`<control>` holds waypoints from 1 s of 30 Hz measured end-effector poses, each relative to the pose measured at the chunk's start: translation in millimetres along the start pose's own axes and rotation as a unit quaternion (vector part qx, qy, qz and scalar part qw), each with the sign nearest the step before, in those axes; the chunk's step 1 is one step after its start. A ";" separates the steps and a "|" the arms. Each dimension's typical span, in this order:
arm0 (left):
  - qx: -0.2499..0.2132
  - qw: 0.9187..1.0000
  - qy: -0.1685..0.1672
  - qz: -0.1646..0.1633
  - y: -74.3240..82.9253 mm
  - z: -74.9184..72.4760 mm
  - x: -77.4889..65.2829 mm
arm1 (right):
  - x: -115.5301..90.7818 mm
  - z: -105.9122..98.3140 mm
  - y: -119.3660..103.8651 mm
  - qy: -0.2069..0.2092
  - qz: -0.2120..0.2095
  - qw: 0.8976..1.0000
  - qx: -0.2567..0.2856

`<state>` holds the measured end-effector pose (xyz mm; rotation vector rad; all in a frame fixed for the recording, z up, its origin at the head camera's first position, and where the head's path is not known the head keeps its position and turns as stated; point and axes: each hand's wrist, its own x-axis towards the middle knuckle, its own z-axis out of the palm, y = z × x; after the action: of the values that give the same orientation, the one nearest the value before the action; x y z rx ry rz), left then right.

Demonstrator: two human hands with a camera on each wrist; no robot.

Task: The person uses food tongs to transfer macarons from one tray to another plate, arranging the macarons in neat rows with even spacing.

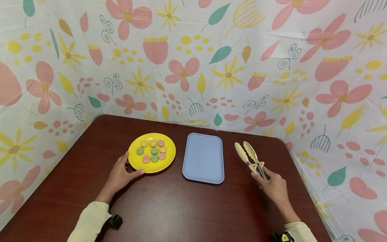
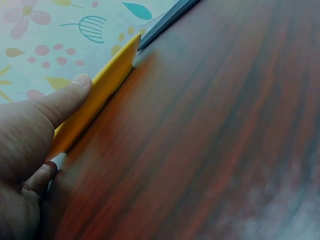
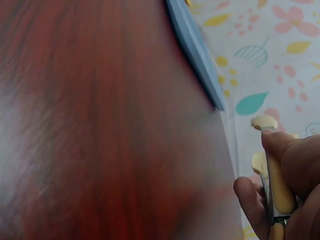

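Note:
My left hand (image 1: 119, 174) pinches the near-left rim of a yellow plate (image 1: 134, 161), thumb on the rim and fingers along its left side. Several small macarons (image 1: 154, 151) in pink, green and pale yellow lie on the plate. In the left wrist view the yellow plate (image 2: 97, 97) shows edge-on beside the thumb. A pair of tongs (image 1: 242, 153) with cream tips and metal arms is held in my right hand (image 1: 274, 186), the tips spread apart and pointing away from me. The right wrist view shows the tongs (image 3: 280, 192) between thumb and fingers.
A blue rectangular tray (image 1: 203, 158) lies between the plate and the tongs. All of it stands on a dark reddish-brown wooden table (image 1: 169, 208). Floral sheeting (image 1: 193, 67) hangs behind the table and along both its sides.

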<state>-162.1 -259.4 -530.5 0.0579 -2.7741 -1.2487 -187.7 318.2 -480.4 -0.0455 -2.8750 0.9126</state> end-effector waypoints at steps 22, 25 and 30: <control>-0.002 1.000 -0.004 0.000 -0.7 1.7 2.5 | 3.2 7.1 20.5 -0.007 -0.001 0.996 -0.090; -0.001 1.000 -0.003 -0.001 -1.3 1.6 2.0 | 4.2 10.0 20.1 -0.007 0.000 0.994 -0.106; -0.004 1.000 -0.004 -0.005 -2.4 2.3 1.7 | 3.8 13.0 18.3 -0.011 0.009 0.990 -0.137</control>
<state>-164.1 -259.4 -533.6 0.0659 -2.7785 -1.2633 -193.3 325.9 -501.0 -0.0886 -3.0024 0.5175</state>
